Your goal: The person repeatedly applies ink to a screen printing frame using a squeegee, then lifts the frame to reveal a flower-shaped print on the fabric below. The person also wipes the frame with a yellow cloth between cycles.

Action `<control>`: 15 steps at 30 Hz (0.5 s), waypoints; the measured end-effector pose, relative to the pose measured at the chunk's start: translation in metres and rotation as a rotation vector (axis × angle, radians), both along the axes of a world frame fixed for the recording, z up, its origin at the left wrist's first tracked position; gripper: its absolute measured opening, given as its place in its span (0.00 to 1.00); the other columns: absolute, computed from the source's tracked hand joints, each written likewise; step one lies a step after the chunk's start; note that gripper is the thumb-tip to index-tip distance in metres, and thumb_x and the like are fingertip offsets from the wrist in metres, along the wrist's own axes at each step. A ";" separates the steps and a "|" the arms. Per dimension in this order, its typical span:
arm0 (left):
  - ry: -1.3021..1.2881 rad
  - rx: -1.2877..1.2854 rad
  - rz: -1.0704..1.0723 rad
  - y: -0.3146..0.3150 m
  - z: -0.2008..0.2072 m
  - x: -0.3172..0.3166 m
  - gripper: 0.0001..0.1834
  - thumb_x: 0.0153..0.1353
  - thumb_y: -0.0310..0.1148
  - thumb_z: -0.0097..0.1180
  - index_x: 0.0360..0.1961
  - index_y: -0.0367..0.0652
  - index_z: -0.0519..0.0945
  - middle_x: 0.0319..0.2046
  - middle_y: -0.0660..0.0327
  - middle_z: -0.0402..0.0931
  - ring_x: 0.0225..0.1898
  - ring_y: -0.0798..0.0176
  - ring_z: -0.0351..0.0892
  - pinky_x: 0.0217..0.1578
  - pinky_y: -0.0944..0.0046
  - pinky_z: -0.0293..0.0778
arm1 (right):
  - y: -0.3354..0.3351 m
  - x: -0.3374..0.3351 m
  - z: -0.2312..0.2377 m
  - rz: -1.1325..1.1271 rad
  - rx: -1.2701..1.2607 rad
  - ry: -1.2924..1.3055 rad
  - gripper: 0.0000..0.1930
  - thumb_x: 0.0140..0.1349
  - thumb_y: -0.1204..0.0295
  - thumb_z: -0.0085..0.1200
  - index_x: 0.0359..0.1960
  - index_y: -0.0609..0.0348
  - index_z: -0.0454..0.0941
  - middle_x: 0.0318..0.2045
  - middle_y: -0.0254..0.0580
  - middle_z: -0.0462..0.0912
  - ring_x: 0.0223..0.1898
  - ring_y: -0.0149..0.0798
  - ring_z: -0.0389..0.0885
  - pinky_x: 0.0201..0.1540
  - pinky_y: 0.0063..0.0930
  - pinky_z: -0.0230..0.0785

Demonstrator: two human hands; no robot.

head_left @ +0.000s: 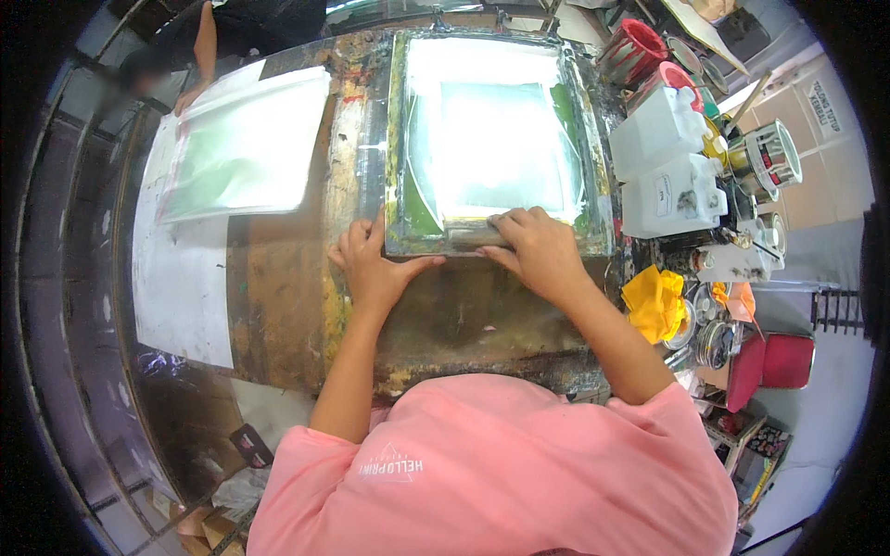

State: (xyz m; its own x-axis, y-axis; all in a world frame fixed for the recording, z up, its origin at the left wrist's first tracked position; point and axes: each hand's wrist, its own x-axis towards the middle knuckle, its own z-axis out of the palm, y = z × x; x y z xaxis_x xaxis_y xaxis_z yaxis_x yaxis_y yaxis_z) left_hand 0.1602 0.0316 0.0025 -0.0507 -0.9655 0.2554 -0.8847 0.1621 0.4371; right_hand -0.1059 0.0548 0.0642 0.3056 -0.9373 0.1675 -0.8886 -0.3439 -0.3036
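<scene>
A screen-printing frame [396, 185] with a pale, glare-lit mesh and green edges lies on the stained table before me. My left hand [371, 267] is at its near left corner, fingers spread, with the index finger along the side bar and the thumb along the near bar. At the near end of the mesh lies a squeegee [468, 232]. My right hand [538, 248] is closed over its right part, the fingers on top and the thumb by the frame's near bar. The underside of the squeegee is hidden.
Left of the frame lies a stack of clear plastic sheets [246, 157] on white paper [185, 296]; another person's hand [190, 96] touches its far edge. White jerrycans [669, 196], paint cans [633, 48] and a yellow cloth [654, 304] crowd the table's right side.
</scene>
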 end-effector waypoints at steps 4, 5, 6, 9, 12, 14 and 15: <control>0.048 0.026 -0.026 0.000 0.004 0.002 0.56 0.25 0.68 0.82 0.55 0.42 0.84 0.49 0.61 0.76 0.58 0.54 0.70 0.64 0.48 0.54 | -0.030 -0.003 -0.018 0.043 -0.104 0.039 0.21 0.62 0.52 0.65 0.50 0.51 0.85 0.43 0.38 0.85 0.43 0.46 0.84 0.40 0.42 0.79; 0.052 0.042 -0.025 0.000 0.004 0.003 0.55 0.26 0.68 0.82 0.55 0.42 0.84 0.48 0.61 0.76 0.57 0.53 0.70 0.64 0.48 0.54 | -0.049 -0.005 -0.021 0.036 -0.116 0.071 0.20 0.63 0.52 0.65 0.50 0.51 0.85 0.43 0.38 0.84 0.43 0.46 0.84 0.40 0.42 0.80; 0.055 0.055 -0.024 0.001 0.005 0.004 0.55 0.26 0.68 0.82 0.55 0.42 0.84 0.48 0.61 0.75 0.57 0.53 0.70 0.64 0.48 0.54 | -0.073 -0.007 -0.024 0.029 -0.131 0.102 0.20 0.63 0.51 0.64 0.49 0.50 0.85 0.43 0.38 0.84 0.43 0.46 0.83 0.40 0.43 0.80; 0.052 0.024 -0.048 -0.001 0.006 0.003 0.57 0.26 0.69 0.81 0.57 0.42 0.83 0.47 0.60 0.75 0.55 0.54 0.70 0.62 0.49 0.55 | -0.148 -0.020 -0.029 -0.006 -0.226 0.094 0.21 0.64 0.47 0.62 0.47 0.49 0.87 0.40 0.37 0.84 0.43 0.45 0.85 0.39 0.45 0.80; 0.034 -0.029 -0.061 -0.003 0.006 0.003 0.61 0.26 0.69 0.81 0.62 0.43 0.82 0.47 0.60 0.75 0.55 0.54 0.70 0.61 0.50 0.55 | -0.219 -0.038 -0.029 -0.007 -0.202 0.128 0.25 0.67 0.41 0.57 0.49 0.47 0.87 0.40 0.39 0.86 0.44 0.49 0.86 0.41 0.48 0.80; 0.031 -0.068 -0.070 -0.004 0.005 0.005 0.63 0.27 0.69 0.80 0.65 0.43 0.80 0.45 0.60 0.75 0.52 0.56 0.71 0.60 0.51 0.56 | -0.253 -0.043 -0.010 0.021 -0.013 0.202 0.29 0.68 0.37 0.54 0.49 0.48 0.87 0.39 0.43 0.87 0.44 0.52 0.85 0.44 0.49 0.78; 0.036 -0.093 -0.081 -0.004 0.005 0.005 0.63 0.29 0.70 0.80 0.67 0.43 0.79 0.43 0.60 0.76 0.50 0.57 0.71 0.59 0.52 0.56 | -0.265 -0.046 0.003 0.041 0.024 0.185 0.30 0.68 0.36 0.51 0.48 0.48 0.87 0.39 0.44 0.87 0.44 0.53 0.86 0.45 0.50 0.78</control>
